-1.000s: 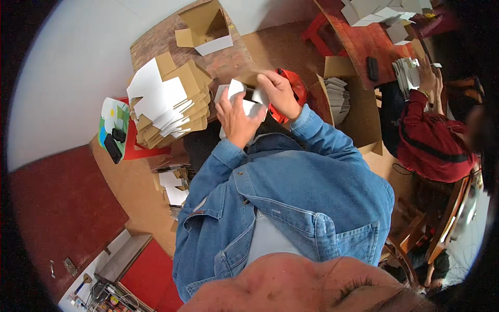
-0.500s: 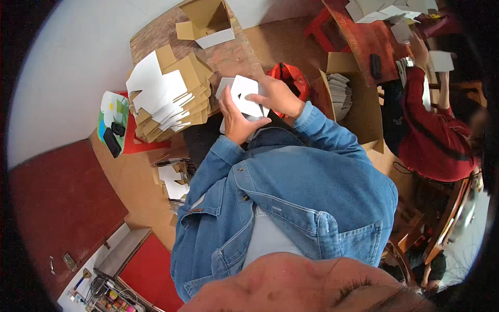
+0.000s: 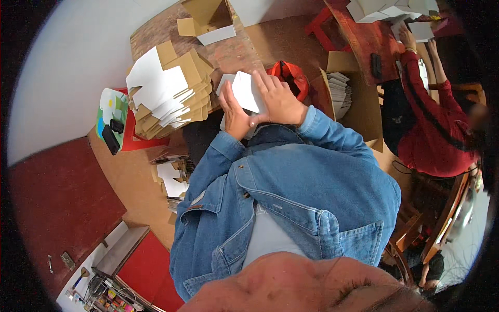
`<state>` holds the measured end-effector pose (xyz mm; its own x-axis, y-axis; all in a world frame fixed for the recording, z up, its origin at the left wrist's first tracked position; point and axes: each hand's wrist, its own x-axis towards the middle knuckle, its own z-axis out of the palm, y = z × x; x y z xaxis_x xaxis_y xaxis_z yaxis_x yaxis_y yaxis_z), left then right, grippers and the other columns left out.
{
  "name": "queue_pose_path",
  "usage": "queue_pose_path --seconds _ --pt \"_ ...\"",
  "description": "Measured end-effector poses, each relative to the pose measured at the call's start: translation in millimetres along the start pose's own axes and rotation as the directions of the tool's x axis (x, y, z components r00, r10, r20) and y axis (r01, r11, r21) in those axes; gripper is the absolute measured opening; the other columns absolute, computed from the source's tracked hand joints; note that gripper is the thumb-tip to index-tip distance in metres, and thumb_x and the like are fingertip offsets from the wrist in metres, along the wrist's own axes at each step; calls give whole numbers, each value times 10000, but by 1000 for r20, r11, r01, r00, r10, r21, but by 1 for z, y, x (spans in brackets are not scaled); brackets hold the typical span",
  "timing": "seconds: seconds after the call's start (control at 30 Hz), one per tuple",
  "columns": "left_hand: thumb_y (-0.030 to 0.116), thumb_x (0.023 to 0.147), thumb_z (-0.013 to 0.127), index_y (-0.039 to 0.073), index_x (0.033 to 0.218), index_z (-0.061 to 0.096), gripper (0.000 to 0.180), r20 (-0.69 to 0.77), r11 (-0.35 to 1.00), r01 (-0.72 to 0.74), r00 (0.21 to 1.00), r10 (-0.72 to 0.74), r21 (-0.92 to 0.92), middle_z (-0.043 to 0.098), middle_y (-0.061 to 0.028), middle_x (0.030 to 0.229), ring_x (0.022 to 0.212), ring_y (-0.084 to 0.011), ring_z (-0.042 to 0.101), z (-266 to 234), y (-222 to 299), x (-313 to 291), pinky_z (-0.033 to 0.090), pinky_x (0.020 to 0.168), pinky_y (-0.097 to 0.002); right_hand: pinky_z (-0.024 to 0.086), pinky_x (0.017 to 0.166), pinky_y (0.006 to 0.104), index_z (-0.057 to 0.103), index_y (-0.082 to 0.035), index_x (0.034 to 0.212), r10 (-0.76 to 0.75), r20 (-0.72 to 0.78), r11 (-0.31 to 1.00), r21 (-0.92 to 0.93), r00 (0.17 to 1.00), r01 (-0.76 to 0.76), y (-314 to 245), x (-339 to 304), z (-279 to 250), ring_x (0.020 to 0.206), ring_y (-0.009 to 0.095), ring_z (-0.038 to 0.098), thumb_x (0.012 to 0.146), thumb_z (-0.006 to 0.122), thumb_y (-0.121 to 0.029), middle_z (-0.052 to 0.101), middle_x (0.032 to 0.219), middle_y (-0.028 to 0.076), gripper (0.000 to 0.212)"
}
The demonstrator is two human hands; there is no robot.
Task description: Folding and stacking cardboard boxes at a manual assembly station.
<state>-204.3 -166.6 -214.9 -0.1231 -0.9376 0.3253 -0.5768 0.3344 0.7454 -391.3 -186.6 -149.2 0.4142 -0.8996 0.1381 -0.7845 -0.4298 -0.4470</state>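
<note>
Both L hand [image 3: 236, 115] & R hand [image 3: 283, 103] clamped on sm. white box [image 3: 248, 92]: L fingers along left side, R fingers close together along right, thumbs at near end. Box nr wood table [image 3: 231, 57]. Card blanks [image 3: 171, 83] left; red bag [image 3: 297, 74] right.

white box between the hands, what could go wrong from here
Crushing: the left hand and right hand are against opposite sides of the white box, so too firm a squeeze might crease it.

Spilling: the stack of flat cardboard pieces is unevenly fanned, so a knock from the left arm could slide some off.
</note>
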Motion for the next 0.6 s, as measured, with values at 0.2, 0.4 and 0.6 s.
queue_pose_path --seconds 0.2,0.4,0.6 --pt "246 636 952 -6 1598 104 1307 106 989 -100 990 88 111 161 -270 1620 1499 -444 202 -25 -1 9 249 1223 -549 418 1109 511 451 -101 1530 -205 -69 977 44 976 208 20 2 -3 1312 461 471 723 864 -409 409 1485 294 958" --pt "563 670 925 36 1610 153 1325 29 906 86 996 -81 -414 250 -215 1608 1514 -373 262 -74 19 24 258 1224 -571 582 849 387 572 -72 1389 394 380 -82 922 837 -379 97 10 -16 1123 266 665 940 626 -515 651 1252 163 634" --pt "464 732 924 -5 1584 206 1209 169 779 209 976 -134 -591 350 -202 1546 1391 -349 466 -60 28 29 435 1134 -485 613 463 327 560 -149 1411 71 617 -335 755 784 -564 52 16 -12 707 184 737 989 375 -619 734 1020 41 658"
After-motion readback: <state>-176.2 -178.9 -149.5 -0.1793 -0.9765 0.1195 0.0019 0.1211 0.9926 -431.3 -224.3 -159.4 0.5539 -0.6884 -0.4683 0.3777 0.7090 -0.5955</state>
